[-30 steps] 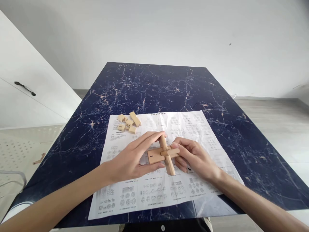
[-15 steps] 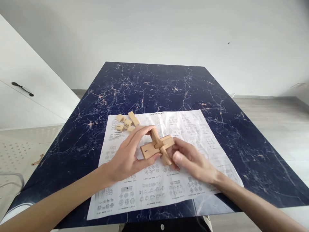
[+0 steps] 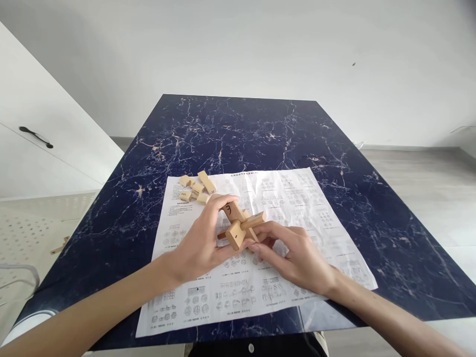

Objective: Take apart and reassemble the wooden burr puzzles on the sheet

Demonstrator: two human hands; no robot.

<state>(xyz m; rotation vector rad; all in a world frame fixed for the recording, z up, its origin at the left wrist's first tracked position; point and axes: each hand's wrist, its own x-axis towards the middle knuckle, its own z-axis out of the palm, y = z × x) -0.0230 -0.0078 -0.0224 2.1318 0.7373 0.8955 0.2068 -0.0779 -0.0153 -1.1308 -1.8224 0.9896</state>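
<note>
Just above a printed instruction sheet (image 3: pixel 267 297), my two hands hold a partly interlocked wooden burr puzzle (image 3: pixel 236 234) made of crossing notched sticks. My left hand (image 3: pixel 203 243) grips it from the left, fingers over the upper stick, which bears a dark numeral, and thumb beneath the near end. My right hand (image 3: pixel 292 250) is closed around its lower right side, thumb and fingertips pressed on the wood; some fingers are hidden under it. Several loose wooden puzzle pieces (image 3: pixel 207 182) lie in a small heap beyond my left hand, on the sheet's upper left corner.
The sheet lies on a dark blue marble-patterned table (image 3: pixel 238 134). A white cabinet with a black handle (image 3: pixel 36 137) stands at the left. Beside the table's left edge is a perforated pale surface (image 3: pixel 22 228) with a wooden piece (image 3: pixel 59 246) on it.
The puzzle has been turned in my hands, so a numbered stick face now shows at the top. My right hand has shifted left and closed in on its lower side.
</note>
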